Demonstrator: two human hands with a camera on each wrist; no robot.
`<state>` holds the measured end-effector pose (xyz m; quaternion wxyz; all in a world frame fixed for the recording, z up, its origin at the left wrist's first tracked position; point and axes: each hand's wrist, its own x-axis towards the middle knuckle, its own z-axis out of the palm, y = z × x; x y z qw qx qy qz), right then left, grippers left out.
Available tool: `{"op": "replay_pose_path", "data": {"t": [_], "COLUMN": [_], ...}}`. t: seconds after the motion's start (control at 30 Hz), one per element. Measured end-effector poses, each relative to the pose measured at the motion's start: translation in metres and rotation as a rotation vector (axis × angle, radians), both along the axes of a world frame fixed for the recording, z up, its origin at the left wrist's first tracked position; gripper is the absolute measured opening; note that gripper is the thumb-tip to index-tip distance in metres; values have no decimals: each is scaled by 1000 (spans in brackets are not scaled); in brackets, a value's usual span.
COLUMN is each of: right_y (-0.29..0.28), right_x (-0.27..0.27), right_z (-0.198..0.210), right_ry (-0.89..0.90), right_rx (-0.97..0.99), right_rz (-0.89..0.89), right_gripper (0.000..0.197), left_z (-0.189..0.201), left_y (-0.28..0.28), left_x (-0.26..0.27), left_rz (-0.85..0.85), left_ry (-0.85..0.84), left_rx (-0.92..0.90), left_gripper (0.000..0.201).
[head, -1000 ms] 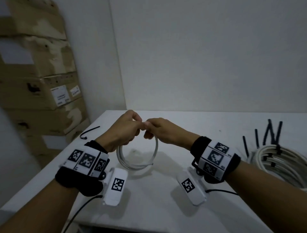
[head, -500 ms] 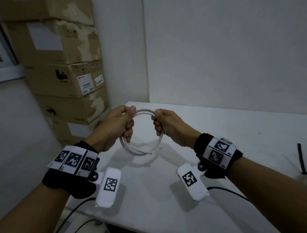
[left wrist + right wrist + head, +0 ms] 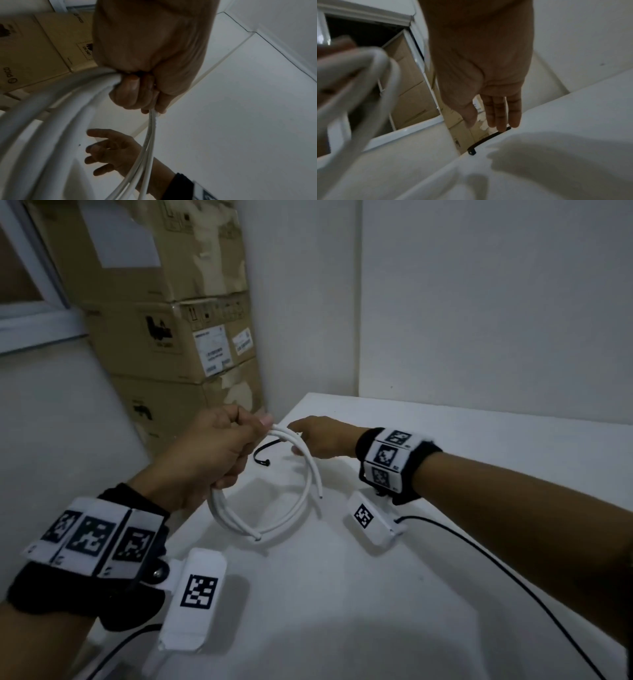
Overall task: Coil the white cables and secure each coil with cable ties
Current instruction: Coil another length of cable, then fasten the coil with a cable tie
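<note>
1. The white bench (image 3: 411,542) filled the lower right of the head view, its far left corner set against pale walls.
2. Stacked cardboard boxes (image 3: 178,344) stood beside the bench's left end, against the wall, with white labels on the middle one.
3. The left hand (image 3: 212,453) was raised above the bench's left edge, fingers curled tight around the white cable coil (image 3: 294,508); the left wrist view showed the fist (image 3: 145,67) closed on the strands (image 3: 51,121).
4. The coil hung from that grip as a loose ring of a few turns, and two cut ends showed, one at the bottom of the ring and one on its right side.
5. The right hand (image 3: 322,440) reached out past the coil toward the bench's far left corner, holding nothing; the right wrist view showed its fingers (image 3: 501,112) straight and close together, pointing down.
6. A black cable tie (image 3: 265,451) lay on the bench near that corner, its head end toward the left edge. The right fingertips were just at its far end (image 3: 488,138), though whether they actually touched it could not be told from the blurred wrist view.
</note>
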<state>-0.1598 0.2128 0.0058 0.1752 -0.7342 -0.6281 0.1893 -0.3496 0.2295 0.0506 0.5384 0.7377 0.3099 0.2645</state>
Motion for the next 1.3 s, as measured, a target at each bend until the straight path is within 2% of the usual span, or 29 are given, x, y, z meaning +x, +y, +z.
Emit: {"op": "replay_pose_path", "data": {"t": [0.07, 0.13, 0.23, 0.27, 0.33, 0.4, 0.43, 0.47, 0.53, 0.6, 0.67, 0.8, 1.0, 1.1, 1.17, 1.3], "right_y": [19, 39, 60, 62, 60, 45, 32, 19, -15, -55, -102, -210, -387, -463, -500, -535], "right_x": [-7, -11, -16, -17, -16, -14, -12, -7, 2, 12, 27, 56, 60, 38, 23, 13], "right_z": [-3, -9, -18, -20, -22, -19, -17, -16, -10, -5, 3, 35, 82, 100, 107, 105], "right_ry": [-177, -193, -284, -301, -282, -322, -338, -355, -462, -512, -501, -374, -455, -502, -520, -581], "right_rx": [-69, -135, -235, -229, -211, -192, -167, -143, -140, -133, -132, -62, 163, 288, 354, 277], "right_rz": [98, 133, 317, 337, 324, 337, 336, 338, 319, 259, 162, -53, -232, -257, -210, -174], "right_gripper": [42, 43, 45, 38, 10, 17, 12, 11, 23, 18, 14, 29, 26, 23, 23, 34], "left_z": [1, 1, -3, -5, -7, -7, -6, -4, 2, 8, 15, 28, 41, 48, 55, 70], "left_y": [7, 14, 18, 18, 16, 13, 10, 7, -2, -16, -36, -87, -183, -241, -280, -345], "left_x": [-1, -2, -4, -5, -4, -1, 1, 5, 15, 28, 44, 80, 134, 156, 168, 184], "left_rz": [11, 28, 44, 52, 70, 73, 64, 47, -4, -58, -103, -196, -327, -400, -465, -587], "left_ry": [11, 12, 24, 32, 52, 55, 50, 39, 29, 23, -1, -39, -43, -42, -40, -29], "left_rx": [-9, -20, -21, -21, -21, -45, -73, -112, -181, -184, -157, -140, -142, -126, -111, -68], "left_gripper": [25, 27, 29, 29, 30, 32, 34, 34, 30, 27, 27, 25, 23, 20, 18, 20]}}
